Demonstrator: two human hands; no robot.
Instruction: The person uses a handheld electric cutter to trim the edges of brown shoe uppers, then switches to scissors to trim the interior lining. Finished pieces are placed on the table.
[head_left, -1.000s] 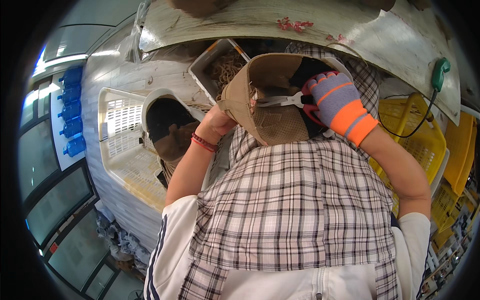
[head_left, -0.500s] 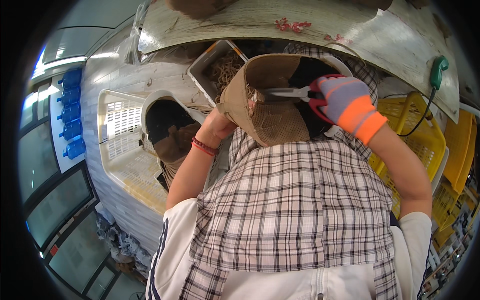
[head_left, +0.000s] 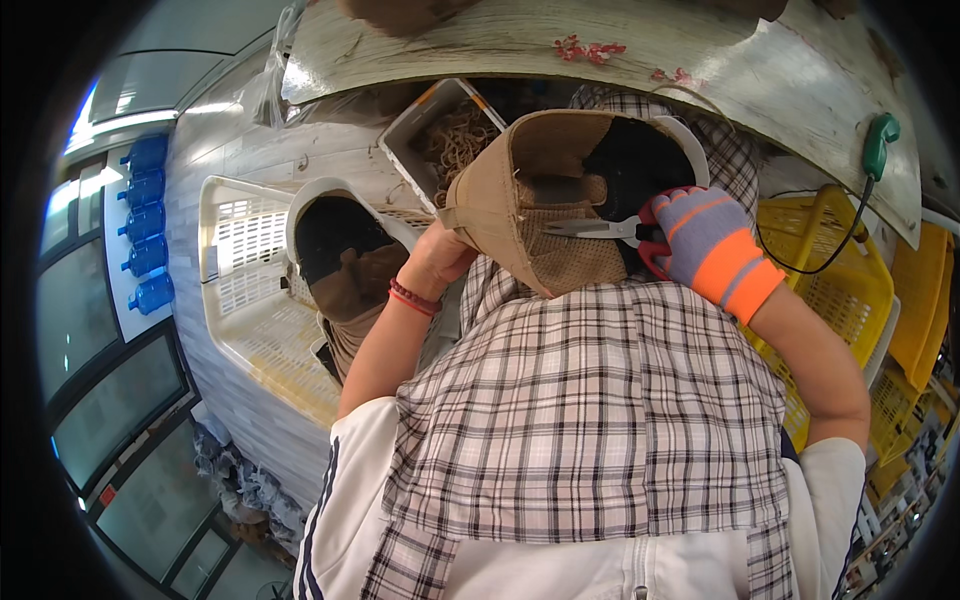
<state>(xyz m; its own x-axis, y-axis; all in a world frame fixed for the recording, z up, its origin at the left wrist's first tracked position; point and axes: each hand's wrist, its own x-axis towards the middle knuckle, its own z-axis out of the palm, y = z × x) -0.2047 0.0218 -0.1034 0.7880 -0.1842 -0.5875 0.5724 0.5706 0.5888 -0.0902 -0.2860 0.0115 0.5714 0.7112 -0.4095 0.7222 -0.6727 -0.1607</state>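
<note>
A tan and black cap [head_left: 490,195] with a pale brim rests in front of my chest, its hollow inside facing up. My bare left hand [head_left: 445,258] grips its left edge; most of the fingertips are hidden behind the fabric. In an orange and grey glove, my right hand [head_left: 705,240] is closed round the red handles of a pair of scissors [head_left: 590,228]. The blades point left, over the mesh lining inside the cap. Whether the blade tips touch the cloth, I cannot tell.
On the left, more stacked caps [head_left: 345,240] lie by a cream plastic basket [head_left: 240,330]. Ahead, a white bin [head_left: 400,150] holds tan scraps below the worn tabletop [head_left: 480,50]. A green corded tool [head_left: 880,135] hangs at the right, above a yellow crate [head_left: 870,280].
My right hand has come down toward me, bringing the scissors lower inside the cap. The cap has shifted slightly; my left hand keeps its grip.
</note>
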